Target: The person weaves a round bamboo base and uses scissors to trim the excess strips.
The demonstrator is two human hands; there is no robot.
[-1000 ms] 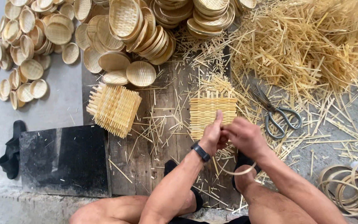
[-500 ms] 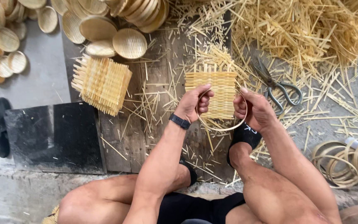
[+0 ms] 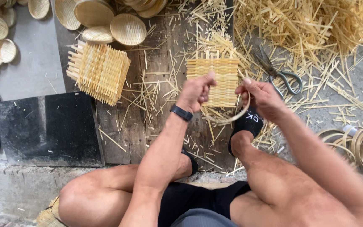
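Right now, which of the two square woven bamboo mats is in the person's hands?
The woven mat at centre, gripped by the left hand and right hand. The other woven mat lies untouched on the boards to the left.

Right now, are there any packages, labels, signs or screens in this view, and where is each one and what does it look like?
No packages, signs or screens.
Wristband: on the left wrist, black, too small to tell if it has a display.
Black sock: on the foot below the right hand, with small white printed lettering.
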